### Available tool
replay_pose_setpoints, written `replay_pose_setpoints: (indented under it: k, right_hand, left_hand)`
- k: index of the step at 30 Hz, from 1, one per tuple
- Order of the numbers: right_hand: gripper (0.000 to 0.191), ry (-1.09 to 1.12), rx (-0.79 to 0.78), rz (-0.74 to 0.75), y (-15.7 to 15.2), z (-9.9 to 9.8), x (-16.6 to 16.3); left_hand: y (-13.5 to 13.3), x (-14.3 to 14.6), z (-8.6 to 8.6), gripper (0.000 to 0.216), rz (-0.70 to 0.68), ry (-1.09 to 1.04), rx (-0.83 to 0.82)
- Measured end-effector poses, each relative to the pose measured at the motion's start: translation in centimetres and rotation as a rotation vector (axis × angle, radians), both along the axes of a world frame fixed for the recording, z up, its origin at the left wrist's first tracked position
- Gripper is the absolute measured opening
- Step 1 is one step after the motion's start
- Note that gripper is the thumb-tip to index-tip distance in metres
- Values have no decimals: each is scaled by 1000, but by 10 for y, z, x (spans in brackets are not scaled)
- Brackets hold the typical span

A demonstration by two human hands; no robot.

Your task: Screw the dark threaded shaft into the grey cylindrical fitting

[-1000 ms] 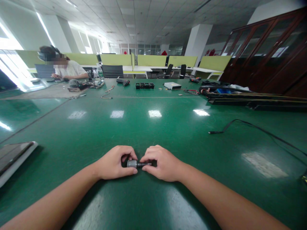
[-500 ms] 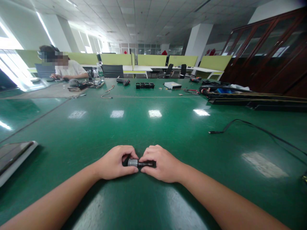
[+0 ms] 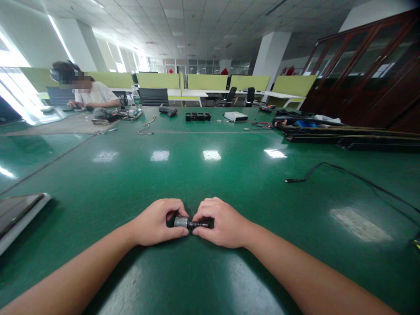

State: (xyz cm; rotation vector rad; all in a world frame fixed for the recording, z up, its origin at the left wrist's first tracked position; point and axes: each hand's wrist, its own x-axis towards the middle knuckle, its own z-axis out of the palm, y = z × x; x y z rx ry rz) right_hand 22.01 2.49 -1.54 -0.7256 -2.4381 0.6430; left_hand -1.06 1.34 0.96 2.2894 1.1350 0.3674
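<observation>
Just in front of me lies a small metal part: a silver cylinder (image 3: 180,222) with a thin, dark, stepped shaft (image 3: 201,225) pointing right. My left hand (image 3: 157,222) is curled round the cylinder, its thumb and index finger on either side. From the opposite side my right hand (image 3: 225,224) is closed about the shaft, thumb below and index finger above, near where it meets the cylinder. Fingers partly cover the part, so exact contact on the shaft is hard to see. Both hands rest low over the green table (image 3: 203,183).
A flat device on a white base (image 3: 29,214) lies at left, a black cable (image 3: 323,164) at right. Along the back are a black slotted block (image 3: 197,117), a white box (image 3: 235,116), a power tool (image 3: 168,111) and dark rails (image 3: 328,134). A person (image 3: 95,92) sits far left.
The fingertips of my right hand have shifted very slightly right along the shaft. My left hand and the cylinder keep almost the same place.
</observation>
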Motion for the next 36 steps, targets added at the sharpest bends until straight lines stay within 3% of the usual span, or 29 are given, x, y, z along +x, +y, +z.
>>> replay_pose_setpoints:
  k: [36]
  right_hand:
    - [7, -37, -19, -42, 0, 3, 0]
  left_hand:
    - [0, 0, -2, 19, -3, -24, -4]
